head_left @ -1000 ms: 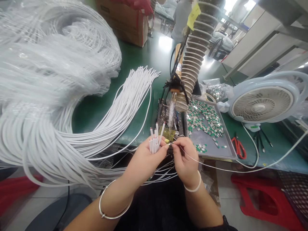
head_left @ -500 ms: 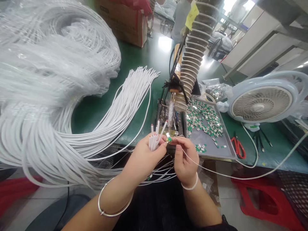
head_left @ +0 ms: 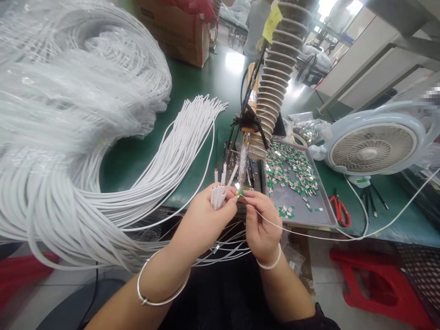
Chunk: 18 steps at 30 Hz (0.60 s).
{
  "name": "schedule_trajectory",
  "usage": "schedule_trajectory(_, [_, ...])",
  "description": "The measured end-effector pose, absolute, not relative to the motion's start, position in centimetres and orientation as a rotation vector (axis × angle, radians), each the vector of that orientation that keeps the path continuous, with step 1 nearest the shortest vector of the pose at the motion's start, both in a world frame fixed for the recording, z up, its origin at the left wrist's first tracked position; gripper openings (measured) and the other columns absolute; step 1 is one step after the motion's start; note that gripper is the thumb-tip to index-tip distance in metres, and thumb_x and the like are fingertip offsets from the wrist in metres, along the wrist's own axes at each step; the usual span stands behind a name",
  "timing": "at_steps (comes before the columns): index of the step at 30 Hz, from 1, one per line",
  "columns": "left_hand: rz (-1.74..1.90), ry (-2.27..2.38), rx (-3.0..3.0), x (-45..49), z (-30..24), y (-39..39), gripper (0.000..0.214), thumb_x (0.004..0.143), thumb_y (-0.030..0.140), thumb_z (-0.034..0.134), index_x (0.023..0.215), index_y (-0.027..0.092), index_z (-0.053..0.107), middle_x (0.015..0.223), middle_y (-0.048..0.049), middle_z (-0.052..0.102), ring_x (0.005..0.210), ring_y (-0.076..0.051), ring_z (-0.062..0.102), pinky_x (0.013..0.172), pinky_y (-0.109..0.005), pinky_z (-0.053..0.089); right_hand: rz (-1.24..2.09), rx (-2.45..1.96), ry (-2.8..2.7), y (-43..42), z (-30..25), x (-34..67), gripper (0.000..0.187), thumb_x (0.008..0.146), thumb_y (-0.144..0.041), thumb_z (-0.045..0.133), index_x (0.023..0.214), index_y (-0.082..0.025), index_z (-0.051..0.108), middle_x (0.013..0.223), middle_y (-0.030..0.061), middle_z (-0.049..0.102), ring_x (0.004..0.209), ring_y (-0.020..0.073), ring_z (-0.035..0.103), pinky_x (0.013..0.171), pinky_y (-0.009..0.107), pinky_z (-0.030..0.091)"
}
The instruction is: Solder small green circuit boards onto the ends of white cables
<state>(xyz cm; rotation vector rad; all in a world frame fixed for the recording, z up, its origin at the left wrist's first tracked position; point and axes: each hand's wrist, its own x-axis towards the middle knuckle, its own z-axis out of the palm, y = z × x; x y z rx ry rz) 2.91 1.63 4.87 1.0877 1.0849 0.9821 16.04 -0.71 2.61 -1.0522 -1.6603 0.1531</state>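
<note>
My left hand (head_left: 206,222) is closed around several white cables (head_left: 217,196), their stripped reddish ends pointing up. At its fingertips a small green connector board (head_left: 241,192) sits right under the tip of an upright soldering iron (head_left: 244,158). My right hand (head_left: 263,227) pinches a thin solder wire (head_left: 309,235), which trails off to the right edge. Its fingertips are close beside the board. Fingers partly cover the joint between board and cable, so I cannot tell exactly what touches.
A grey tray (head_left: 325,213) of green boards lies right of the iron. Beyond it are red-handled pliers (head_left: 340,211) and a fan (head_left: 373,149). A ribbed duct (head_left: 283,68) hangs behind the iron. White cable bundles (head_left: 178,151) fill the left, and a red stool (head_left: 381,286) stands below right.
Both hands have risen slightly and shifted a little left, bringing the board up to the iron's tip. The trailing solder wire has lifted on the right.
</note>
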Motion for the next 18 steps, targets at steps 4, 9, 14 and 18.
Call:
schedule_trajectory(4, [0.972,1.097,1.109,2.81,5.23,1.69,0.007,0.077,0.026,0.059,0.079,0.020,0.055,0.073,0.0036,0.056,0.079,-0.015,0.056,0.066,-0.025,0.042,0.147,-1.047,-1.659,-0.66,2.70,15.99,0.025,0.083,-0.005,0.049,0.101,-0.020,0.059,0.098,0.0081,0.066,0.095,0.0183,0.063,0.081,0.037,0.053])
schedule_trajectory(9, [0.969,1.115,1.119,2.71,5.56,1.61,0.008,0.077,0.026,0.059,0.079,0.020,0.055,0.072,0.0034,0.056,0.077,-0.015,0.055,0.064,-0.024,0.042,0.131,-1.057,-1.662,-0.64,2.85,15.91,0.025,0.083,-0.005,0.049,0.101,-0.021,0.059,0.098,0.0078,0.066,0.095,0.0186,0.063,0.081,0.038,0.054])
schedule_trajectory(14, [0.991,1.091,1.132,2.65,5.64,1.54,0.006,0.078,0.026,0.058,0.079,0.021,0.055,0.071,0.0044,0.055,0.077,-0.014,0.055,0.065,-0.024,0.042,0.132,-1.039,-1.657,-0.64,2.98,15.80,0.026,0.082,-0.004,0.050,0.101,-0.020,0.059,0.098,0.0076,0.066,0.096,0.0174,0.062,0.083,0.035,0.053])
schedule_trajectory(18, [1.002,1.085,1.126,2.63,5.78,1.56,0.004,0.079,0.024,0.058,0.078,0.021,0.055,0.071,0.0046,0.055,0.078,-0.014,0.056,0.067,-0.024,0.042,0.125,-1.031,-1.657,-0.54,3.09,15.67,0.026,0.082,-0.003,0.051,0.101,-0.019,0.060,0.098,0.0077,0.065,0.096,0.0166,0.062,0.084,0.033,0.052])
